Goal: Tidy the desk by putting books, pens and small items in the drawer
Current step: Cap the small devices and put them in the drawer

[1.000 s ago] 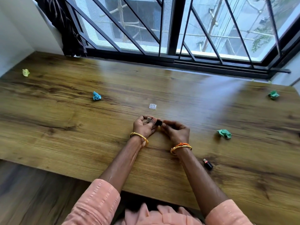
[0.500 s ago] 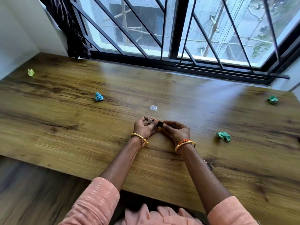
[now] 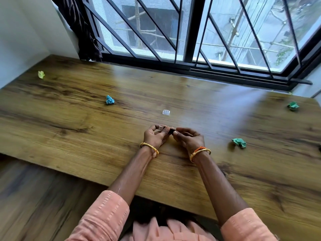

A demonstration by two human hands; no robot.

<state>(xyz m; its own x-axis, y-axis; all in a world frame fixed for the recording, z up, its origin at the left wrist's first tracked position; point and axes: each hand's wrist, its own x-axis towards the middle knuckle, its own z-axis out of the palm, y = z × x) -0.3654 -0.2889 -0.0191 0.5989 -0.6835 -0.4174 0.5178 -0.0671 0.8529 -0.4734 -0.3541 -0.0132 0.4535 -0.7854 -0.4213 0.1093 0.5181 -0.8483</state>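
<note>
Two hands, one tiny black thing

L hand (image 3: 155,137) & R hand (image 3: 188,139) both pinch the small black piece (image 3: 172,130) just above the desk (image 3: 86,136), mid-table. Looks light, hard, prob slippery: hold by its sides. Clear little box (image 3: 166,112) sits just past the grip.

There is one view only, a wide-angle camera on the person's head, looking forward and steeply down over both forearms at the desk (image 3: 73,129), so nothing is shared with a second view. The left hand (image 3: 155,137) and right hand (image 3: 189,139) meet near the middle of the frame, fairly close below the lens. Beyond the fingers (image 3: 165,130) the desk runs to the window (image 3: 189,32) along the top, with bare floor (image 3: 34,197) nearer than the fingers at lower left.
</note>
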